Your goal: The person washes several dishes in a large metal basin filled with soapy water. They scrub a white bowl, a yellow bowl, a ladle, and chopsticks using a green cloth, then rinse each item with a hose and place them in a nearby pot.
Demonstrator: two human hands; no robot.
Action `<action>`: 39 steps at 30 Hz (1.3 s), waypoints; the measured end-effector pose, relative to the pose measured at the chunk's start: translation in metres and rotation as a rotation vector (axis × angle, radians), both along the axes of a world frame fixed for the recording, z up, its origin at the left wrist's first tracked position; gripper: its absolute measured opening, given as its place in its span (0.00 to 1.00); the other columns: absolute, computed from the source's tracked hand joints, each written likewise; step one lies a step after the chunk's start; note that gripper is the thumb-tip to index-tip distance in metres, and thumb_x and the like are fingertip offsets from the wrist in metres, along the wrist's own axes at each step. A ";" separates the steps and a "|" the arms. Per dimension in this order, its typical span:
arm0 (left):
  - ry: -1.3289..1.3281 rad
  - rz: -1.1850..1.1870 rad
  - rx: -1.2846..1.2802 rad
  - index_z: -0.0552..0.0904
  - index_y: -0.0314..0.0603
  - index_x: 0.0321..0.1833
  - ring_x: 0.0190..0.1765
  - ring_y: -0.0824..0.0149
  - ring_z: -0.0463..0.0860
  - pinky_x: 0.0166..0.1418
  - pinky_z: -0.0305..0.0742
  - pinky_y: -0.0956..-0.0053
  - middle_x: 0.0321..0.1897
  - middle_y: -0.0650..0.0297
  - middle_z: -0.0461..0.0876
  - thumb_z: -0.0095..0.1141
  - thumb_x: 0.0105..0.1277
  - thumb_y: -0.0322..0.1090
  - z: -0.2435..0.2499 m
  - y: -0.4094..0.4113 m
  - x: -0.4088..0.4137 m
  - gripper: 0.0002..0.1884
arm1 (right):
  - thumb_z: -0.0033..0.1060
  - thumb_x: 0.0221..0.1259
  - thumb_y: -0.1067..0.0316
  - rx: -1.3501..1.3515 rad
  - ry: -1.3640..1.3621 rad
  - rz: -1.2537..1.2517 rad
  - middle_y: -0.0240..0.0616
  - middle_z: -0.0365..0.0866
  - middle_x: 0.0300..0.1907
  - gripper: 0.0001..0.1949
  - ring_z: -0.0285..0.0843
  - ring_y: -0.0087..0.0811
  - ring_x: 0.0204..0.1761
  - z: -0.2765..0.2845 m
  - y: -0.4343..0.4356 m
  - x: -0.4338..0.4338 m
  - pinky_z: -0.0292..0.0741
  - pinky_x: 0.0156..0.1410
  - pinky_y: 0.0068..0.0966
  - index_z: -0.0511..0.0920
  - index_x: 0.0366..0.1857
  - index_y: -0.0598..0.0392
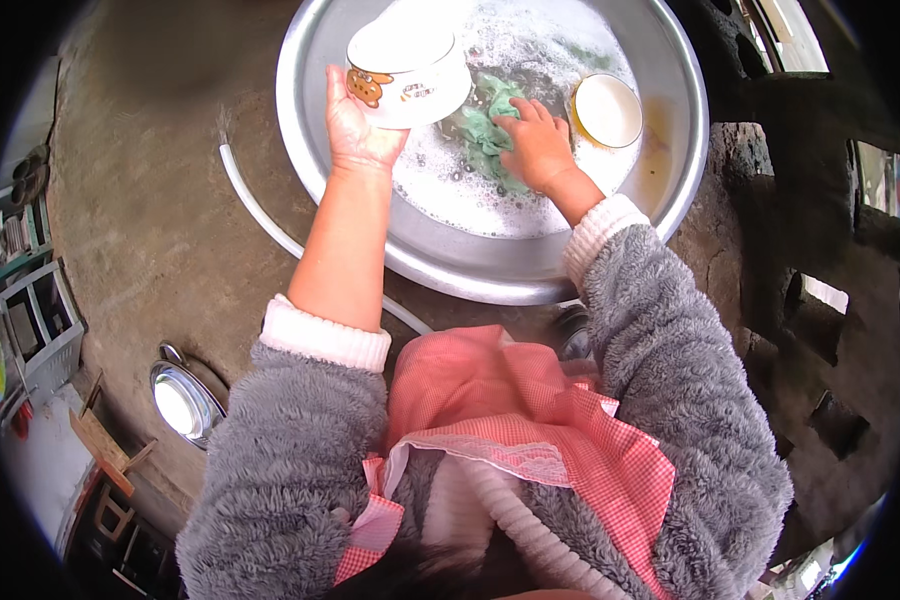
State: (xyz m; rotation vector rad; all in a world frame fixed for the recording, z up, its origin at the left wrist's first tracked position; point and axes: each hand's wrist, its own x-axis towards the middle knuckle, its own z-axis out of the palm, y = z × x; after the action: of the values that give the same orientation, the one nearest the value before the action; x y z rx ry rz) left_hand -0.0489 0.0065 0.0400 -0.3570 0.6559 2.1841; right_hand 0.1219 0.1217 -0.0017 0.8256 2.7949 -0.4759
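My left hand [364, 131] holds a white bowl [420, 94] with a brown bear print, tilted, over the left part of a large round metal basin [480, 274]. Soapy water with white foam [480, 217] fills the basin's bottom. My right hand [536, 142] touches a crumpled green mesh cloth [491, 124] lying in the suds; its fingers are spread and bent over the cloth's edge. Just right of that hand, a small cup or bowl [607, 111] with a white inside and yellow outside sits in the foam.
A white hose [259, 214] curves over the concrete floor [142, 202] and passes beneath the basin. Metal cookware [184, 405] stands on the floor at the lower left. A grey plastic rack or stool [52, 341] is at the far left. A wall of pierced blocks [795, 225] rises on the right.
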 end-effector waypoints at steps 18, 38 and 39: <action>0.767 -0.182 -0.710 0.76 0.36 0.55 0.52 0.66 0.80 0.57 0.74 0.69 0.49 0.60 0.81 0.68 0.57 0.35 0.059 -0.226 -0.190 0.24 | 0.57 0.51 0.73 -0.242 0.125 0.154 0.52 0.57 0.65 0.39 0.61 0.48 0.62 -0.002 -0.250 -0.130 0.61 0.68 0.43 0.51 0.71 0.52; 0.393 -0.094 -0.435 0.71 0.34 0.59 0.58 0.56 0.76 0.66 0.70 0.58 0.55 0.55 0.77 0.60 0.59 0.22 -0.001 -0.273 -0.224 0.23 | 0.53 0.55 0.73 -0.487 -0.136 0.224 0.51 0.70 0.49 0.40 0.77 0.51 0.44 -0.035 -0.265 -0.120 0.75 0.52 0.43 0.46 0.73 0.44; 0.400 -0.093 -0.457 0.71 0.35 0.59 0.59 0.56 0.76 0.66 0.70 0.58 0.55 0.55 0.77 0.60 0.58 0.22 -0.001 -0.276 -0.226 0.23 | 0.53 0.55 0.74 -0.544 -0.042 0.215 0.51 0.70 0.48 0.39 0.77 0.51 0.45 -0.021 -0.261 -0.118 0.74 0.52 0.43 0.47 0.73 0.45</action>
State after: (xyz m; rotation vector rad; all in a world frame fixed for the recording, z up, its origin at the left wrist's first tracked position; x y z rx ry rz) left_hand -0.2745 -0.2696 0.0390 -0.1129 1.3734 2.0165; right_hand 0.0037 -0.1394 -0.0228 0.4042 2.4761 -1.0907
